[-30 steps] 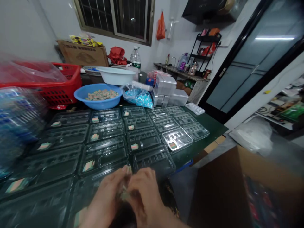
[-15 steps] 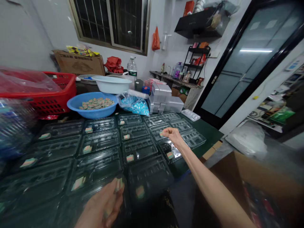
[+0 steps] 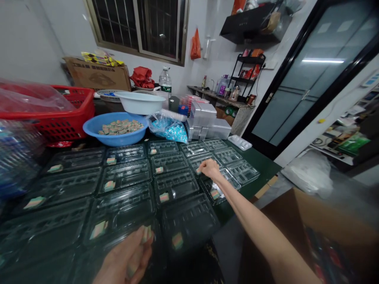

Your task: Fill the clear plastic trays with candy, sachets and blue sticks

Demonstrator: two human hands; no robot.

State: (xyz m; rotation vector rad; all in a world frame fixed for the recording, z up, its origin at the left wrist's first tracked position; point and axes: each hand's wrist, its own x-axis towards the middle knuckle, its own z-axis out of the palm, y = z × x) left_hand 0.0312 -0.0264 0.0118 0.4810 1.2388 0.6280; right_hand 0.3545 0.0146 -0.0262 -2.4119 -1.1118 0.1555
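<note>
The right hand [image 3: 209, 169] reaches out along a straight bare arm, its fingertips pressed together in a pinch around a small striped block [image 3: 198, 171]. It sits low over a compartment of a clear plastic tray [image 3: 204, 163]. The left hand [image 3: 126, 258] is near the lower edge of the view, curled over a stiff tray, with its fingers bunched around a few striped blocks [image 3: 147, 234] of soft pastel layers. One block pokes out at the fingertips.

The trays [image 3: 174, 183] are thin, shiny, moulded plastic, divided into ridged rectangular pockets and laid edge to edge in rows across a dark green tabletop [image 3: 266, 167]. Most hold one striped block in a pocket.

Behind them, a round blue plastic basin [image 3: 97, 128] holds a shallow heap of similar blocks [image 3: 121, 127], and a white basin [image 3: 139, 103] stands just behind it. To the left is a red plastic basket [image 3: 74, 118] with a pattern of holes, partly covered by crinkled clear plastic [image 3: 29, 98]. A clear bag of blue pieces [image 3: 167, 128] slumps beside a boxy stack of clear trays [image 3: 204, 120]. A brown cardboard box [image 3: 296, 221] stands open at lower right.
</note>
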